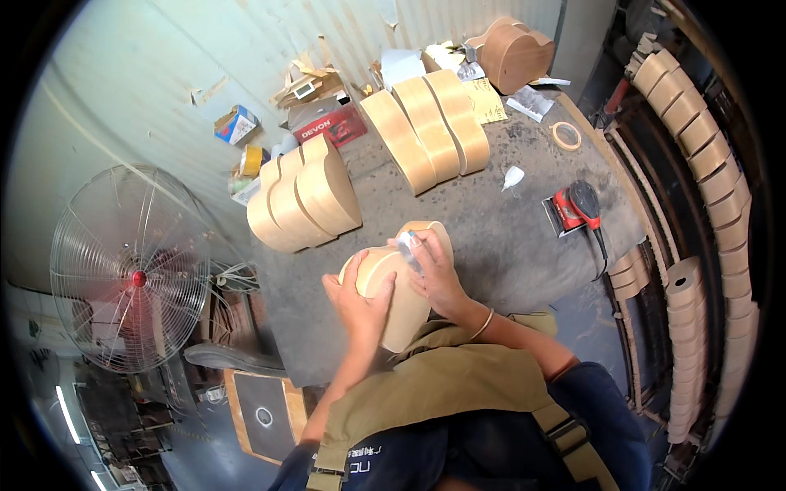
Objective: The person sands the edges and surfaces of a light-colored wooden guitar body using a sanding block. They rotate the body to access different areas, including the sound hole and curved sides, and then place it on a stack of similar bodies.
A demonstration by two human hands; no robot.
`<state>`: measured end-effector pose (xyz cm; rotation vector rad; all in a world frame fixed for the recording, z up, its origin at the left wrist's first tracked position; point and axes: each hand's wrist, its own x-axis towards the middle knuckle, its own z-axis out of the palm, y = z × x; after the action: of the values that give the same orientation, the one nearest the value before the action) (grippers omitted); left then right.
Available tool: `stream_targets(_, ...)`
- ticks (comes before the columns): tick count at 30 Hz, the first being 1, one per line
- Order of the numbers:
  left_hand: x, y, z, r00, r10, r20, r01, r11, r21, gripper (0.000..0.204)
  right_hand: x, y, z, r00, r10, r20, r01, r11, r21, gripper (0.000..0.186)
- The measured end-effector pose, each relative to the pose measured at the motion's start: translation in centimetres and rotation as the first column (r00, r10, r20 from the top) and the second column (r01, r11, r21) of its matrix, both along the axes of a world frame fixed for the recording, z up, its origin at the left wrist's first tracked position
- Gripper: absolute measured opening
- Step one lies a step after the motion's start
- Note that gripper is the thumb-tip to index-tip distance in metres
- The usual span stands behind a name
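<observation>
Both hands grip the curved wooden body [393, 299] that stands on edge at the near side of the table [508, 254], close against my apron [442, 385]. My left hand [359, 307] wraps around its near rounded end, fingers closed over the top edge. My right hand [438, 274] presses a small pale piece [409, 250], which looks like sandpaper, flat against the upper edge, fingers curled narrowly over it; a thin bangle [483, 325] sits on that wrist.

Just beyond my left hand, a group of three similar wooden bodies [303, 196] stands upright, near but apart from the one I hold. Farther back, another three wooden bodies [426, 131] lean side by side in the middle of the table, and a darker wooden body [514, 51] rests at the far edge among papers and scraps. To my right, well apart, a red and black electric sander [577, 206] lies on the table with its cable trailing toward the edge. A small white bottle [512, 177] and a tape ring [566, 135] lie beyond it. A red box [330, 124] sits near the wall. A standing fan [131, 270] is off to my left, and stacked curved wood strips [704, 155] fill the rack on my right.
</observation>
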<state>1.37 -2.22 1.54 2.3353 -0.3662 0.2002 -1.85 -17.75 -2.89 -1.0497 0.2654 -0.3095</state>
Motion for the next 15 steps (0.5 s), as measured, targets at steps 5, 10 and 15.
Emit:
stream_targets(5,0.9,0.2,-0.7,1.0,0.023,0.0,-0.023,1.0,0.015,0.066,1.1,-0.6,-0.7,0.999,-0.013,0.048,0.02,0.99,-0.139,0.023)
stream_targets(10,1.2,0.6,-0.7,0.999,0.044,-0.021,-0.043,0.999,0.025,0.066,1.6,-3.9,-3.5,0.977,-0.146,0.156,0.204,0.432,-0.878,0.034)
stream_targets(15,0.9,0.1,-0.2,0.999,0.039,-0.005,-0.038,0.998,0.045,0.066,1.9,-2.6,-3.5,0.957,-0.282,0.065,0.208,0.516,-0.831,0.036)
